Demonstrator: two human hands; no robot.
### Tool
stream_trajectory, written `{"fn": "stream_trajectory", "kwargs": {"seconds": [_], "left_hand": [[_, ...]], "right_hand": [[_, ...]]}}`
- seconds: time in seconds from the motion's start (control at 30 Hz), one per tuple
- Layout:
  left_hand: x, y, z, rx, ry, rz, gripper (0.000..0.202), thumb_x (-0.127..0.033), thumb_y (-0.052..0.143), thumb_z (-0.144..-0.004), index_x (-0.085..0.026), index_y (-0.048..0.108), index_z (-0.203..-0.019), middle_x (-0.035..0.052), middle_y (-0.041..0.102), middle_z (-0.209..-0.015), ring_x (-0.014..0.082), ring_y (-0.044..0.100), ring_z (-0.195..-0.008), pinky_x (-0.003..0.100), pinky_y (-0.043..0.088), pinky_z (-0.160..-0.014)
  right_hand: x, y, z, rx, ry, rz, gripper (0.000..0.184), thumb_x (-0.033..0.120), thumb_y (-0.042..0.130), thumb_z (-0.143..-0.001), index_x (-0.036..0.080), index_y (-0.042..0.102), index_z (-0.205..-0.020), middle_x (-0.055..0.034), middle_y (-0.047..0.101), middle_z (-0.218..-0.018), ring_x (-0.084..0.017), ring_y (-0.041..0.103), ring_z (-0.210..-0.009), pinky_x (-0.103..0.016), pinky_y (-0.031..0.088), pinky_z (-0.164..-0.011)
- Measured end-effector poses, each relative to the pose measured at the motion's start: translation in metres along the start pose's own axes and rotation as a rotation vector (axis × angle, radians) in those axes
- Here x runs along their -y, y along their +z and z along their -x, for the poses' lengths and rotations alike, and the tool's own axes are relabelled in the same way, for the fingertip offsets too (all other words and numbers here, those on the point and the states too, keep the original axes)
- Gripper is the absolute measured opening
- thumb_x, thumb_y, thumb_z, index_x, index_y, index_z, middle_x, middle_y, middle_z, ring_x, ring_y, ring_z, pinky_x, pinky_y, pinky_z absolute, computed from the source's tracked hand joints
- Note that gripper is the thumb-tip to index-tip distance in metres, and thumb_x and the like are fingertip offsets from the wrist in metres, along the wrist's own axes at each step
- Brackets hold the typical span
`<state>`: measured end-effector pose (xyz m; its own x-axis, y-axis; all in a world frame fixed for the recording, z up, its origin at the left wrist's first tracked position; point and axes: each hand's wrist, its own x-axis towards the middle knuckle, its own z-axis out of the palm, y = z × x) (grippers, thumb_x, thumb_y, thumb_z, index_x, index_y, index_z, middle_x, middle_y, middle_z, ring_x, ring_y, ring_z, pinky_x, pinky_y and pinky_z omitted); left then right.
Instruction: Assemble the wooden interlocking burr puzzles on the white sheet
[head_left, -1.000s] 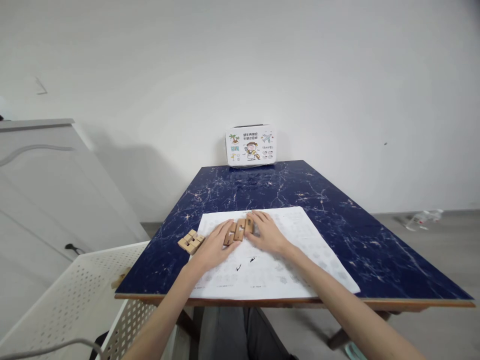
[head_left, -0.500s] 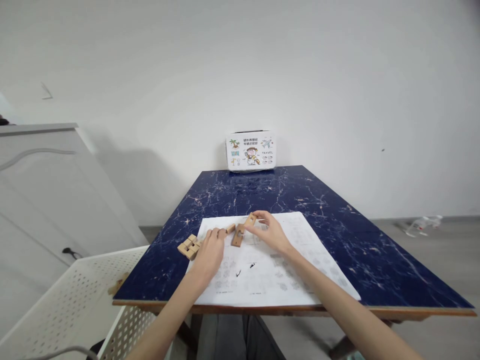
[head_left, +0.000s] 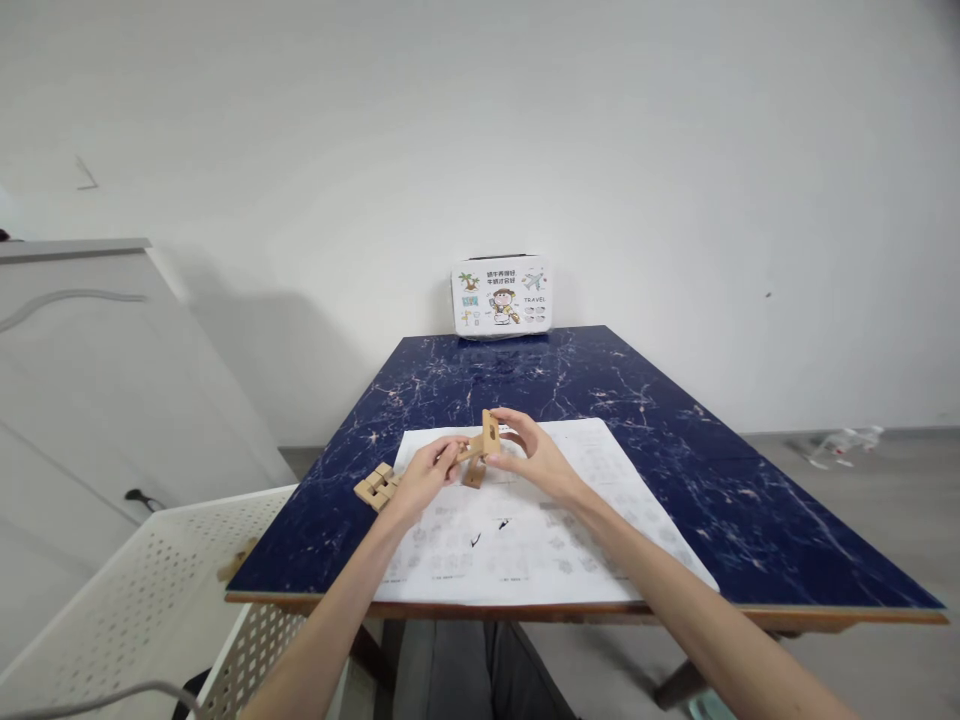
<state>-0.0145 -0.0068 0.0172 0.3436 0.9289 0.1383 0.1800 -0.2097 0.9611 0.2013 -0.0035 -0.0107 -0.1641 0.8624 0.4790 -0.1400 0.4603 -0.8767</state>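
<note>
Between the thumb and fingers of my right hand point(head_left: 541, 458) is a flat wooden block with a hole point(head_left: 490, 434), tilted up above the paper. My left hand point(head_left: 429, 474) pinches a narrow wooden stick point(head_left: 471, 450), its far end close to or touching the holed block; I cannot tell which. Beneath them a darker wooden piece point(head_left: 473, 476) lies on the paper, partly covered. Left of my left hand, a cluster of notched wooden blocks point(head_left: 377, 487) rests at the paper's left edge.
A printed white sheet point(head_left: 525, 570) with two small black marks covers the near part of the blue marbled table point(head_left: 675, 520). At the back stands a white cartoon case point(head_left: 501, 297). A white perforated basket point(head_left: 150, 590) stands at the lower left, beside a cabinet point(head_left: 67, 380).
My left hand has lifted the stick off the paper and brought it to the holed block. My right hand has turned that block more upright.
</note>
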Motion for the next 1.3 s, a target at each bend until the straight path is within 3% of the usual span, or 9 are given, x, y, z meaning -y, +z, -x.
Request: {"fn": "stream_trajectory", "kwargs": {"seconds": [0.1, 0.3, 0.63, 0.83, 0.97, 1.17, 1.3], "left_hand": [[0.006, -0.005, 0.000, 0.016, -0.022, 0.114, 0.057, -0.062, 0.061, -0.092, -0.012, 0.067, -0.118, -0.0035, 0.045, -0.067, 0.0094, 0.034, -0.060, 0.024, 0.029, -0.058], [0.010, -0.011, 0.000, 0.061, -0.101, 0.304, 0.054, -0.056, 0.070, -0.088, -0.013, 0.071, -0.120, 0.0061, 0.060, -0.093, 0.0075, 0.032, -0.062, 0.024, 0.027, -0.058], [0.006, -0.006, 0.001, 0.102, -0.148, 0.431, 0.045, -0.048, 0.073, -0.088, -0.011, 0.073, -0.115, 0.0064, 0.058, -0.093, 0.0070, 0.025, -0.061, 0.025, 0.025, -0.057], [0.008, -0.004, 0.005, 0.062, -0.117, 0.322, 0.049, -0.053, 0.070, -0.089, -0.011, 0.069, -0.115, 0.0006, 0.049, -0.082, 0.0072, 0.028, -0.061, 0.025, 0.024, -0.058], [0.012, -0.003, 0.006, -0.023, -0.081, 0.161, 0.053, -0.058, 0.064, -0.090, -0.012, 0.067, -0.114, -0.0028, 0.044, -0.073, 0.0082, 0.029, -0.058, 0.025, 0.024, -0.056], [0.019, -0.002, 0.004, -0.129, 0.020, -0.053, 0.044, -0.057, 0.057, -0.093, -0.015, 0.069, -0.104, -0.0001, 0.053, -0.069, 0.0125, 0.039, -0.057, 0.025, 0.030, -0.054], [0.019, -0.003, 0.005, -0.133, 0.040, -0.111, 0.041, -0.055, 0.057, -0.094, -0.016, 0.069, -0.103, 0.0005, 0.054, -0.068, 0.0137, 0.041, -0.057, 0.025, 0.032, -0.053]], "right_hand": [[0.003, 0.003, 0.001, 0.023, 0.014, -0.044, 0.067, 0.040, 0.088, -0.072, 0.031, 0.058, -0.132, -0.0066, 0.056, -0.147, -0.027, 0.053, -0.136, -0.047, 0.041, -0.117], [0.008, 0.006, 0.003, 0.060, 0.039, -0.077, 0.075, 0.045, 0.090, -0.068, 0.030, 0.057, -0.133, -0.0077, 0.057, -0.148, -0.027, 0.055, -0.136, -0.048, 0.041, -0.119], [0.005, 0.006, 0.006, 0.081, 0.051, -0.106, 0.073, 0.038, 0.091, -0.069, 0.030, 0.055, -0.133, -0.0069, 0.055, -0.150, -0.026, 0.053, -0.139, -0.048, 0.038, -0.122], [0.007, 0.005, 0.009, 0.097, 0.050, -0.021, 0.074, 0.041, 0.088, -0.073, 0.032, 0.054, -0.139, -0.0069, 0.054, -0.150, -0.029, 0.051, -0.140, -0.049, 0.041, -0.119], [0.007, 0.003, 0.009, 0.124, -0.050, 0.119, 0.072, 0.041, 0.085, -0.077, 0.034, 0.055, -0.143, -0.0067, 0.051, -0.150, -0.028, 0.053, -0.138, -0.047, 0.042, -0.119], [0.010, -0.001, 0.011, 0.151, -0.148, 0.404, 0.068, 0.039, 0.082, -0.080, 0.035, 0.058, -0.144, -0.0073, 0.052, -0.145, -0.029, 0.050, -0.137, -0.049, 0.042, -0.117], [0.011, -0.004, 0.013, 0.156, -0.149, 0.498, 0.068, 0.038, 0.082, -0.080, 0.035, 0.058, -0.144, -0.0074, 0.052, -0.145, -0.029, 0.050, -0.137, -0.050, 0.040, -0.118]]}}
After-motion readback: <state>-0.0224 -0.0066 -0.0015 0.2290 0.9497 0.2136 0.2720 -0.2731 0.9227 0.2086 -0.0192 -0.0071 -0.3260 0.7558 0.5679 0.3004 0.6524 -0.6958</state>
